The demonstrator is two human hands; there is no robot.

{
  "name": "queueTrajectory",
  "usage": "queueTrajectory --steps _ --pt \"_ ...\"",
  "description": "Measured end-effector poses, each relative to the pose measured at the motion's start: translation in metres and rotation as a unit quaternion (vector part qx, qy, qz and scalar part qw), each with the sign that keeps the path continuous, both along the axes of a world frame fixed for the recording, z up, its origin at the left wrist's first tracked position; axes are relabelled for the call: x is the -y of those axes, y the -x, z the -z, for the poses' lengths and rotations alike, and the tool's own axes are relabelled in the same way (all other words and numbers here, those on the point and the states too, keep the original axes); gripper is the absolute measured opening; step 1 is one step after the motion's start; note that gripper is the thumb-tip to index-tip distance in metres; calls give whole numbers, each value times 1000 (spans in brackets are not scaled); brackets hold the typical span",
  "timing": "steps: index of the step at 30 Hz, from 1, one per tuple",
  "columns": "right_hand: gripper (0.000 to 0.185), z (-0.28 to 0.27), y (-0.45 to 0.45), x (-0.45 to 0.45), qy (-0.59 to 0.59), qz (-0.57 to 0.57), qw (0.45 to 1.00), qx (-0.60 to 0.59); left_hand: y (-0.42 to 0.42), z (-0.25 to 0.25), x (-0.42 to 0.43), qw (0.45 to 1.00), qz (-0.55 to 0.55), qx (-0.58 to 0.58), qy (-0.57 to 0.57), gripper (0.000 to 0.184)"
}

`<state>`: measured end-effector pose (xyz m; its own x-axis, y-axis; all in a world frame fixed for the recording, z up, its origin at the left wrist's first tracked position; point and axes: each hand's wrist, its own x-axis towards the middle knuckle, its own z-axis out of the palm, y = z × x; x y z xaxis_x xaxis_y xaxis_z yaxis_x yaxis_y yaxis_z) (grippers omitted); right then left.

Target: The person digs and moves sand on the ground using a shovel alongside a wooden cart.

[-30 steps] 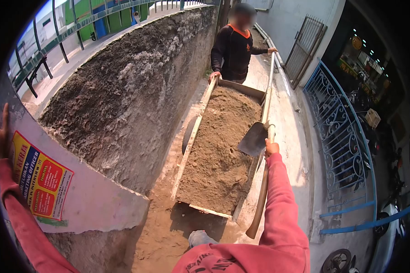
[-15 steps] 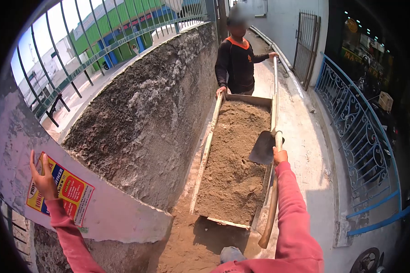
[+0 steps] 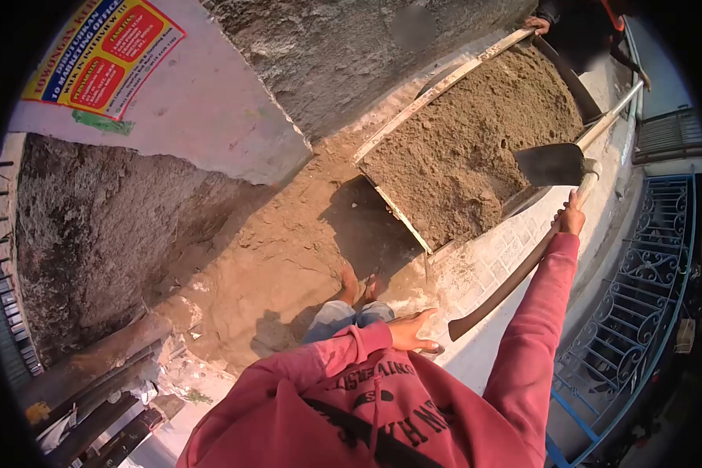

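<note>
My right hand is wrapped round the wooden handle of a hoe, just below its head. The hoe's dark metal blade lies over the right edge of a long cart heaped with brown sand. In front of my body my left hand is open, fingers spread, close to the lower end of the handle and not touching it. Both my sleeves are red.
Another person's hand holds the cart's far corner. A poster is on the pale wall at the upper left. Blue railings run along the right. Pipes lie at the lower left.
My left hand has come away from the postered wall to the front of my body. The view has tilted down and turned. My right hand still holds the hoe.
</note>
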<state>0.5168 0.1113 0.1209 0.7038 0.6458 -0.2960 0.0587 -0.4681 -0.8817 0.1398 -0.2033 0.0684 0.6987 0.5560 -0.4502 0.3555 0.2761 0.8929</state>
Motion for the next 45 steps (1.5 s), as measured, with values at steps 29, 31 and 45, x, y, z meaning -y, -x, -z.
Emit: queueTrajectory --steps 29,31,45 --pt "27 87 590 223 -65 45 983 -166 434 -87 105 757 -169 -532 -340 59" --pt "34 92 623 226 -69 49 981 -176 487 -55 119 831 -104 -472 -277 47" --pt "38 196 687 193 118 29 967 -222 464 -81 -29 923 -149 -350 -63 38"
